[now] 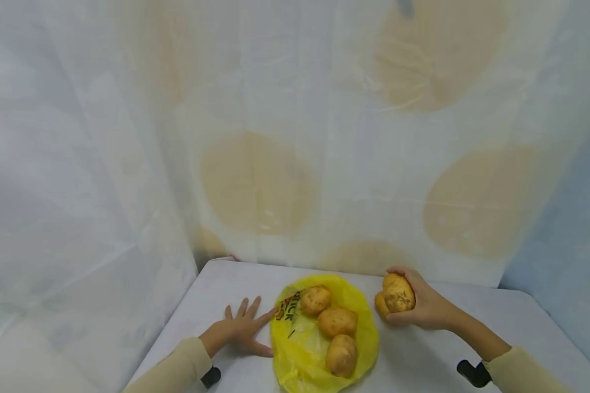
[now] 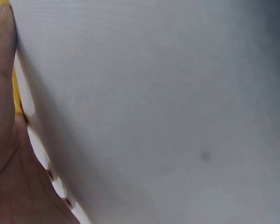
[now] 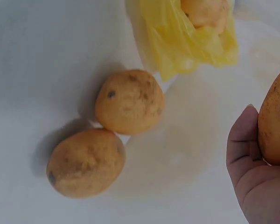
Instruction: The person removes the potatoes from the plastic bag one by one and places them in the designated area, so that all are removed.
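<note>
A yellow plastic bag (image 1: 366,360) lies spread on the table with three potatoes (image 1: 337,322) on it. My left hand (image 1: 246,329) rests flat with fingers spread, its fingertips and thumb at the bag's left edge. To the right of the bag, my right hand (image 1: 419,300) grips a potato (image 1: 398,293) between thumb and fingers. Part of another potato (image 1: 381,304) shows behind the held one. In the right wrist view, two loose potatoes (image 3: 129,101) lie side by side on the table, and the held potato (image 3: 276,126) is cut off by the frame edge.
The table (image 1: 423,363) has a white cover. A pale curtain-like sheet with orange round prints (image 1: 258,183) hangs behind it, and whitish sheeting (image 1: 78,191) hangs on the left. Dark wrist cameras (image 1: 473,373) sit by both sleeves.
</note>
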`<action>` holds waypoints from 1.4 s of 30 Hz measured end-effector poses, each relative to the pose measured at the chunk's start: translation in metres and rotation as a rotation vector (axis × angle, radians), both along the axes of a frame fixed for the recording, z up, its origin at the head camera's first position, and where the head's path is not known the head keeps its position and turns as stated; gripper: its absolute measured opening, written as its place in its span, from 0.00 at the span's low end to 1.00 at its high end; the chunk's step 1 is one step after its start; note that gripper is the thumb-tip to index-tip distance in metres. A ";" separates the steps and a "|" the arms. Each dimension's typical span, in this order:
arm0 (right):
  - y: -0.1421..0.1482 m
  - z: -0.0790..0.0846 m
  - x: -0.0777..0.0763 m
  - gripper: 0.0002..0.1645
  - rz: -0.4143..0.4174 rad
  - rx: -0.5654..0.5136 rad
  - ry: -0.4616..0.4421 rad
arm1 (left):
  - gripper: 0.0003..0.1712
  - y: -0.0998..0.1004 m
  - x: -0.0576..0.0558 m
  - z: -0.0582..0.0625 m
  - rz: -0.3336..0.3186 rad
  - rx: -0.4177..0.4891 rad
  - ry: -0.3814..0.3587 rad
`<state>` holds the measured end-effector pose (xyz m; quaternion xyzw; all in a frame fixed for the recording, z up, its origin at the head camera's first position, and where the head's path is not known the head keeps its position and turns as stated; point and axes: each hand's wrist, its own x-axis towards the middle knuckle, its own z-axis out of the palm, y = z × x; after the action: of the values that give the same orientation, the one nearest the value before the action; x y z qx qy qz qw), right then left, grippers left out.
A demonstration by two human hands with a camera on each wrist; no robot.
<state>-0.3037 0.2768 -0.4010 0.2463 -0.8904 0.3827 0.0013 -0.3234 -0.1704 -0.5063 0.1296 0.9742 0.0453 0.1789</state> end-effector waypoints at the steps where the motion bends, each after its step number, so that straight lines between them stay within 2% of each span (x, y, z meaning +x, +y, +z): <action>1: 0.003 0.002 0.000 0.58 -0.006 -0.002 0.001 | 0.61 0.000 0.000 0.000 -0.002 -0.002 -0.002; 9: 0.026 0.007 -0.004 0.57 -0.039 -0.009 0.004 | 0.62 -0.002 -0.004 -0.002 0.002 0.008 0.000; 19: 0.043 -0.015 0.013 0.54 -0.055 0.012 -0.045 | 0.61 -0.002 0.005 -0.017 -0.017 0.014 -0.026; 24: 0.040 -0.020 0.012 0.54 -0.068 -0.002 -0.042 | 0.60 -0.004 0.003 -0.015 -0.025 0.005 -0.007; 31: 0.043 -0.027 0.013 0.53 -0.059 0.021 -0.036 | 0.61 -0.003 0.003 -0.011 -0.022 0.002 -0.027; 42: 0.050 -0.021 0.003 0.55 -0.097 0.043 -0.055 | 0.62 -0.003 -0.007 -0.007 -0.020 -0.023 -0.005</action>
<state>-0.3004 0.3266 -0.4217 0.1923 -0.9090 0.3696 -0.0099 -0.3304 -0.1734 -0.5137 0.1370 0.9729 0.0329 0.1834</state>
